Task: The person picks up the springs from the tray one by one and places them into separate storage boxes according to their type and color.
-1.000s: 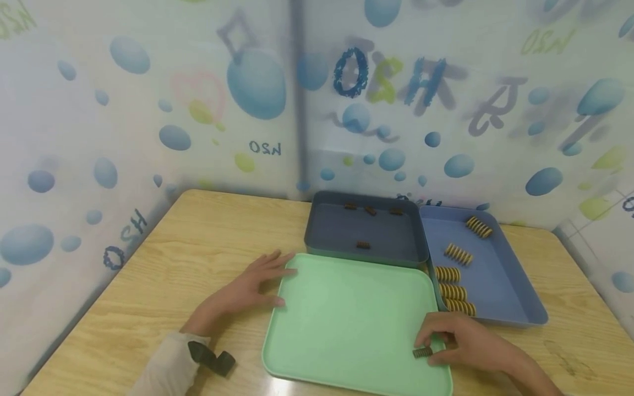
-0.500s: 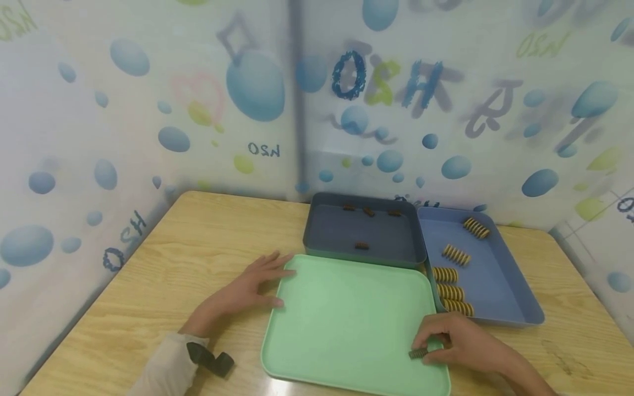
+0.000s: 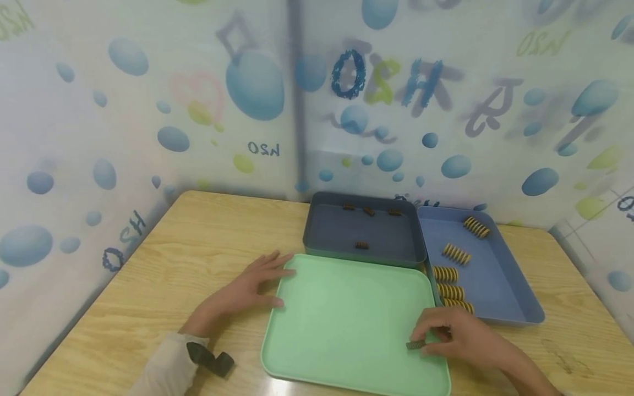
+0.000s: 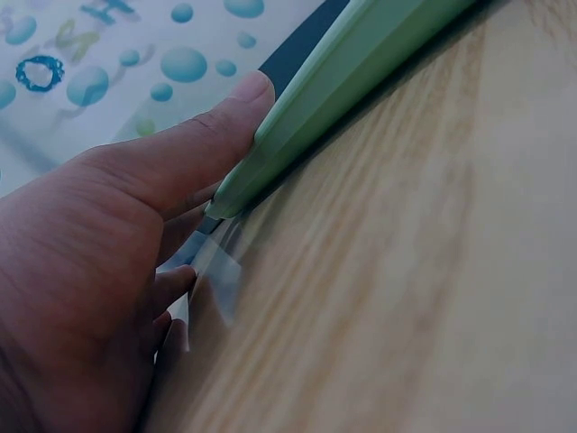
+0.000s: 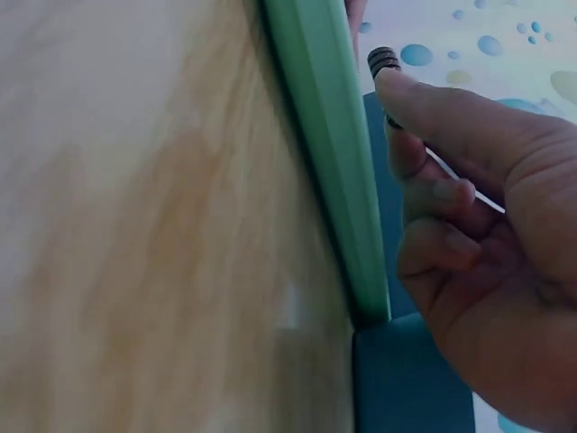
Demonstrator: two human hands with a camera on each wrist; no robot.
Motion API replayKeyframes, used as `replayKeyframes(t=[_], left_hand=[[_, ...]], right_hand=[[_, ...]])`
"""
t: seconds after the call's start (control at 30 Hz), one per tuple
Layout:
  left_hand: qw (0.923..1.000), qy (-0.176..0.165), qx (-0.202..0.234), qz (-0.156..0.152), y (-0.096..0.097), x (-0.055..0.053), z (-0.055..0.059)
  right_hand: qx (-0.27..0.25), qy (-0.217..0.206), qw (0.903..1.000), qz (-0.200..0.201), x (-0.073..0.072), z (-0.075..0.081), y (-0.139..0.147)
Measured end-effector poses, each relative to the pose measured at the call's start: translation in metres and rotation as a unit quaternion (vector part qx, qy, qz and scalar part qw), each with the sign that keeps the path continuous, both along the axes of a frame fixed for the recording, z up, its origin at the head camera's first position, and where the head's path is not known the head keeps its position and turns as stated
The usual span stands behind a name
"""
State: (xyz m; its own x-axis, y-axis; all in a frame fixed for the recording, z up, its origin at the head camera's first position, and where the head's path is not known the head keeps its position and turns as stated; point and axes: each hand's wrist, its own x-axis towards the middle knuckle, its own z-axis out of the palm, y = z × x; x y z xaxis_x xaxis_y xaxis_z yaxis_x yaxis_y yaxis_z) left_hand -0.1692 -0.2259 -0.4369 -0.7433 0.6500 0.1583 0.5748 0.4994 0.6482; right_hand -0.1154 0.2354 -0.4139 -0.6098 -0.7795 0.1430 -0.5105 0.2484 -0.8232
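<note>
My right hand [image 3: 458, 335] pinches a small dark coil spring [image 3: 416, 345] between thumb and fingers above the right part of the light green tray [image 3: 346, 319]. In the right wrist view the spring [image 5: 383, 60] pokes out past the thumb tip, and the other fingers are curled beneath. At the tray's left side, my left hand [image 3: 252, 286] touches the rim with thumb and fingers spread and loosely straight. The left wrist view shows that thumb [image 4: 207, 144] resting on the green rim [image 4: 306, 117], while the other fingers are partly hidden.
Behind the green tray stands a dark grey-blue tray [image 3: 364, 228] with several small dark springs. To its right, a blue tray [image 3: 500, 275] holds several larger yellow springs [image 3: 451, 291]. All sit on a wooden table [image 3: 223, 225] before a patterned curtain [image 3: 208, 110].
My right hand has shifted slightly left and away from me, carrying the dark spring a little further over the green tray. The left hand stays on the rim.
</note>
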Motion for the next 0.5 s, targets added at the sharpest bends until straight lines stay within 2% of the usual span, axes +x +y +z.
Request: replayKeyframes(t=[0.27,0.5], left_hand=[[1.0,0.004,-0.003,-0.003,0.001,0.0,0.0],[1.0,0.0,-0.002,-0.003,0.001,0.0,0.0]], right_hand=[[-0.021,0.039,0.999,-0.012,-0.013,0.008,-0.009],[-0.009,0.068,0.996,-0.057,-0.029,0.017,-0.021]])
